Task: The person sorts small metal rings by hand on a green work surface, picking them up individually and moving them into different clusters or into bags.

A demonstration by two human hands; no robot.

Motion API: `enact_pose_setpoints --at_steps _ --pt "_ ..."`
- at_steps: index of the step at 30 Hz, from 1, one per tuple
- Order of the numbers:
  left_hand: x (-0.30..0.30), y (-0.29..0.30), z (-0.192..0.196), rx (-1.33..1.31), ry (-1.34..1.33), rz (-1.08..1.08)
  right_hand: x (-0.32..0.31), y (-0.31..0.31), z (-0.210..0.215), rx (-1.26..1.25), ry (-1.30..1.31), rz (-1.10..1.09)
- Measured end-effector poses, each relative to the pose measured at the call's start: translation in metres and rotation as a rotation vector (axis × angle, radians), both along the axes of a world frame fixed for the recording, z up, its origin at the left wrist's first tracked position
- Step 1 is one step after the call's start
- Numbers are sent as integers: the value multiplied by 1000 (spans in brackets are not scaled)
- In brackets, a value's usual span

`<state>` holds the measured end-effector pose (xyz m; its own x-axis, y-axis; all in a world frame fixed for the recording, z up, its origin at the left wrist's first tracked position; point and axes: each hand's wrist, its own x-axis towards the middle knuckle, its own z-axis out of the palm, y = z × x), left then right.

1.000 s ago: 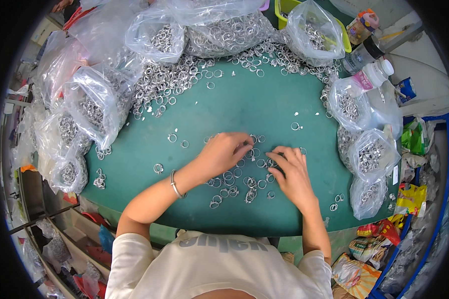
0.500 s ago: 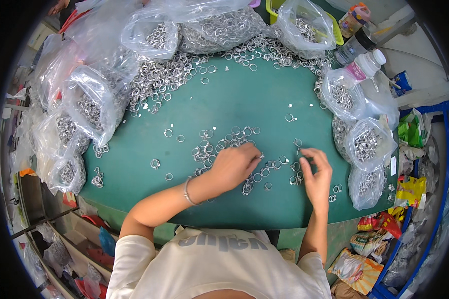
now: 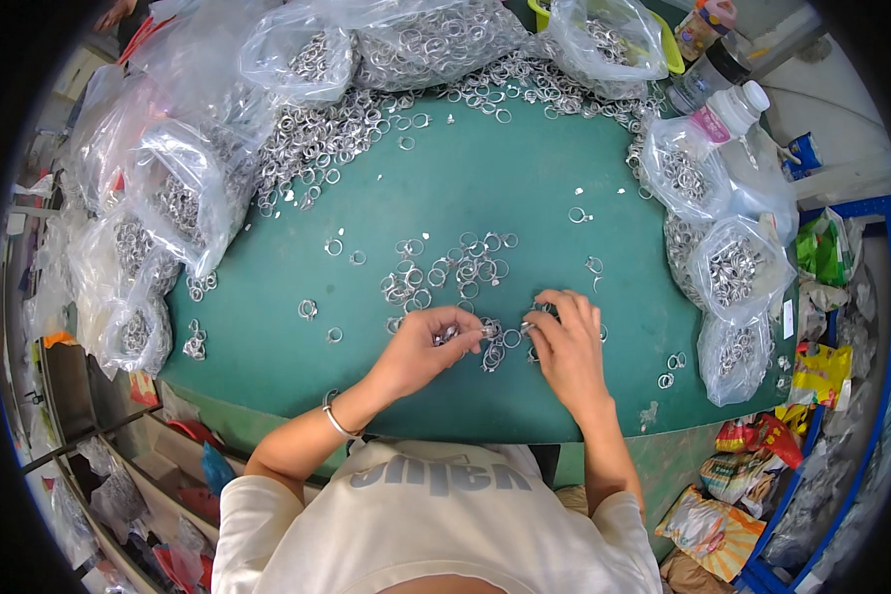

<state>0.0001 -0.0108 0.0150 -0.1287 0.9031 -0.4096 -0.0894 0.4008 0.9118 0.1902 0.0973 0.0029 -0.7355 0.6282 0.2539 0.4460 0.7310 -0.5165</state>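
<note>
Small silver metal rings (image 3: 455, 267) lie scattered on the green table top (image 3: 525, 178). My left hand (image 3: 421, 348) rests near the front edge, wearing a thin bracelet, its fingertips pinched on a few rings. My right hand (image 3: 566, 342) sits close beside it, fingers curled down onto a small cluster of rings (image 3: 493, 342) between the two hands. More loose rings lie just beyond my fingers.
Clear plastic bags of rings (image 3: 168, 198) crowd the left, back and right (image 3: 733, 267) sides. A big loose heap of rings (image 3: 317, 139) lies at the back left. Bottles (image 3: 723, 109) stand at the back right; snack packets (image 3: 812, 376) lie on the right.
Both hands have drawn back toward the front edge and closer together, leaving a spread of rings behind them in the middle of the table.
</note>
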Motion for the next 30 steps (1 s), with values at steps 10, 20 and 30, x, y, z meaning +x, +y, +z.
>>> enact_pose_setpoints --at_steps 10,20,30 --pt "12 -5 -1 73 11 9 12 -23 7 -1130 571 -248" --pt "14 -16 -5 132 80 46 11 -14 18 -865 187 -100" --pt "-6 -17 -3 94 106 105 -40 129 119 378 657 -289"
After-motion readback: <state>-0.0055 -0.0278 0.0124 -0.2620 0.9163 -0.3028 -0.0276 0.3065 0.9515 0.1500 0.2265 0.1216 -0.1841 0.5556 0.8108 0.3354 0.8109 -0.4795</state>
